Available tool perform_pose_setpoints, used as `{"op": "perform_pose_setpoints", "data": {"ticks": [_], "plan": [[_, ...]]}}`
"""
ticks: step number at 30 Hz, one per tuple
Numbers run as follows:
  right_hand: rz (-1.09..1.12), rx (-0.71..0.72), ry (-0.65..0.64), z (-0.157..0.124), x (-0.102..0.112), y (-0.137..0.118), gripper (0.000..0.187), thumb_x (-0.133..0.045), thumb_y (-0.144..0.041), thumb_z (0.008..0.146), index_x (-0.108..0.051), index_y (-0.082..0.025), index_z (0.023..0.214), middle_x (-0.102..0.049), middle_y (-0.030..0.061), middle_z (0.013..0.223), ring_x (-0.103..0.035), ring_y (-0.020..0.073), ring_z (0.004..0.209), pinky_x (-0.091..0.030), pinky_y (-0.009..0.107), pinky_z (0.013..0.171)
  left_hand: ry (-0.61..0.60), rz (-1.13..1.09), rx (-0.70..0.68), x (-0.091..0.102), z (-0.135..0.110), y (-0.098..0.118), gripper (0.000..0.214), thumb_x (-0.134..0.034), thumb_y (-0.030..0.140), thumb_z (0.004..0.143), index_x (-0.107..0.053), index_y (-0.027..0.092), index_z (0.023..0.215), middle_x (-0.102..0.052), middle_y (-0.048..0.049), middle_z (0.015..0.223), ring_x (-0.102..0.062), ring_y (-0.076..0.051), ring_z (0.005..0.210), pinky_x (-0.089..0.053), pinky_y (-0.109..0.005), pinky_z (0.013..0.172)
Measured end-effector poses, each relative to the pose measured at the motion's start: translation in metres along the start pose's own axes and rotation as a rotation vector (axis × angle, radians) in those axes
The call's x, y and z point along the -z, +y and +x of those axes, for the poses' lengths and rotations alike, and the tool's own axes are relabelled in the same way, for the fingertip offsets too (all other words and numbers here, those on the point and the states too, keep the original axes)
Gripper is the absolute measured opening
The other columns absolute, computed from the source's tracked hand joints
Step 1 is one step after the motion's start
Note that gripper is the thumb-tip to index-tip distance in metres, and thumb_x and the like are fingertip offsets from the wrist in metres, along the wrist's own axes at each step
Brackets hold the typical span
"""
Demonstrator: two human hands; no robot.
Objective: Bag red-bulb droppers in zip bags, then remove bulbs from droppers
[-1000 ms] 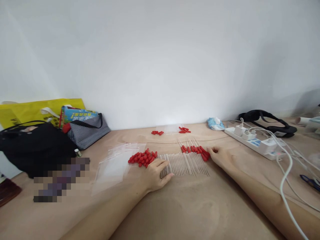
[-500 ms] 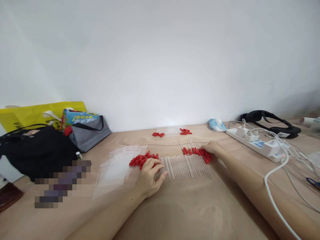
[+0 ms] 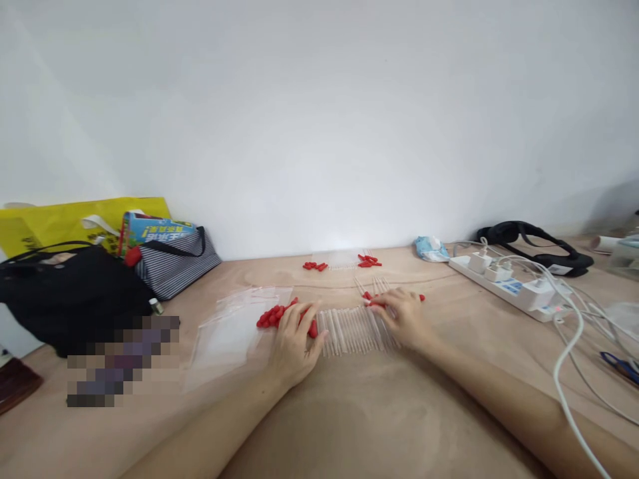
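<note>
A row of clear thin tubes [image 3: 349, 329] lies side by side on the wooden table [image 3: 349, 412]. My left hand [image 3: 294, 342] rests flat, fingers stretched out, over a heap of small red caps [image 3: 272, 316] at the row's left end. My right hand [image 3: 402, 319] lies over the right end of the row, covering most of a second cluster of red-capped tubes [image 3: 369, 297]; its fingers are bent over them and I cannot make out a grip.
Clear plastic bags [image 3: 229, 329] lie left of the caps. Black, striped and yellow bags [image 3: 74, 286] crowd the far left. More tubes and caps [image 3: 344, 261] sit by the wall. A power strip [image 3: 504, 283] with chargers, white cables [image 3: 569, 359] and a black strap [image 3: 534, 239] are at right.
My right hand slid left from the table's right side onto the red-capped tubes and the row's right end. My left hand shifted left from the tubes onto the red caps.
</note>
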State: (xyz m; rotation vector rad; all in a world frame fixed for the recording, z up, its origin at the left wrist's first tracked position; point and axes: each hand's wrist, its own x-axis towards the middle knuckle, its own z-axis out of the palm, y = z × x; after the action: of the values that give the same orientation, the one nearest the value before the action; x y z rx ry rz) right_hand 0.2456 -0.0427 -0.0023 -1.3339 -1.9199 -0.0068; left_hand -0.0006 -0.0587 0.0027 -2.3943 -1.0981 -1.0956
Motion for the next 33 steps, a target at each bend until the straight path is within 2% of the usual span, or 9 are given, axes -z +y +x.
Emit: {"op": "perform_pose_setpoints", "data": {"ticks": [3,6,9,13,17,27,30,33], "plan": [[-0.05,0.206,0.033,-0.021,-0.006,-0.029,0.016,-0.049,-0.031,0.083,-0.063,-0.024,0.082,-0.063,0.0011,0.075,-0.05,0.015,0.076,-0.026,0.033,0.074,0.013,0.056,-0.126,0.0,0.001,0.002,0.034,-0.047,0.023,0.083,-0.049,0.019,0.116,-0.053,-0.0103,0.113,-0.044,-0.024,0.105,-0.035,-0.042,0.089],[-0.006,0.355,0.069,-0.031,-0.011,-0.045,0.016,-0.049,-0.028,0.083,-0.063,-0.023,0.083,-0.062,0.0009,0.074,-0.046,0.0138,0.073,-0.025,0.033,0.075,0.019,0.035,-0.26,-0.001,0.002,0.008,0.022,-0.047,0.021,0.083,-0.058,0.023,0.102,-0.061,-0.0044,0.1,-0.049,-0.022,0.098,-0.032,-0.042,0.089],[0.069,0.411,0.09,-0.032,-0.013,-0.049,0.017,-0.048,-0.027,0.084,-0.063,-0.021,0.085,-0.062,0.0011,0.074,-0.044,0.0136,0.071,-0.025,0.032,0.073,0.023,0.019,-0.328,-0.002,0.002,0.014,0.016,-0.047,0.023,0.084,-0.06,0.022,0.094,-0.065,-0.0001,0.08,-0.052,-0.018,0.084,-0.029,-0.042,0.089],[0.071,0.445,0.1,-0.033,-0.014,-0.048,0.015,-0.05,-0.028,0.083,-0.063,-0.022,0.087,-0.061,0.0002,0.073,-0.044,0.0133,0.07,-0.024,0.033,0.074,0.006,0.061,-0.349,-0.002,0.001,0.018,0.022,-0.044,0.023,0.086,-0.06,0.018,0.073,-0.059,0.0021,0.058,-0.049,-0.013,0.064,-0.031,-0.037,0.08],[0.031,0.454,0.133,-0.035,-0.014,-0.047,0.012,-0.052,-0.028,0.081,-0.064,-0.022,0.081,-0.058,-0.0012,0.064,-0.043,0.0127,0.067,-0.022,0.035,0.078,-0.008,0.085,-0.363,0.0,0.0,0.019,0.024,-0.042,0.021,0.087,-0.058,0.017,0.068,-0.056,0.0019,0.054,-0.043,-0.012,0.055,-0.029,-0.032,0.068],[0.002,0.485,0.149,-0.04,-0.009,-0.047,0.017,-0.049,-0.025,0.082,-0.061,-0.021,0.071,-0.053,-0.0013,0.058,-0.041,0.0129,0.065,-0.024,0.035,0.077,-0.007,0.042,-0.402,0.002,-0.001,0.018,0.028,-0.04,0.023,0.088,-0.056,0.016,0.066,-0.052,0.0024,0.05,-0.04,-0.01,0.049,-0.024,-0.029,0.057],[-0.007,0.427,0.161,-0.04,-0.004,-0.04,0.02,-0.046,-0.024,0.082,-0.061,-0.02,0.069,-0.053,-0.001,0.059,-0.044,0.0129,0.064,-0.025,0.036,0.078,0.009,0.013,-0.309,0.005,-0.004,0.009,0.028,-0.04,0.022,0.088,-0.057,0.016,0.067,-0.055,0.0021,0.053,-0.043,-0.01,0.049,-0.026,-0.029,0.057],[0.009,0.232,0.206,-0.034,-0.001,-0.022,0.019,-0.045,-0.027,0.083,-0.062,-0.021,0.075,-0.058,0.0008,0.069,-0.05,0.0142,0.071,-0.028,0.034,0.076,0.003,-0.001,-0.142,0.009,-0.006,-0.003,0.024,-0.04,0.02,0.088,-0.059,0.016,0.074,-0.06,0.0003,0.063,-0.05,-0.011,0.056,-0.031,-0.028,0.059]]}}
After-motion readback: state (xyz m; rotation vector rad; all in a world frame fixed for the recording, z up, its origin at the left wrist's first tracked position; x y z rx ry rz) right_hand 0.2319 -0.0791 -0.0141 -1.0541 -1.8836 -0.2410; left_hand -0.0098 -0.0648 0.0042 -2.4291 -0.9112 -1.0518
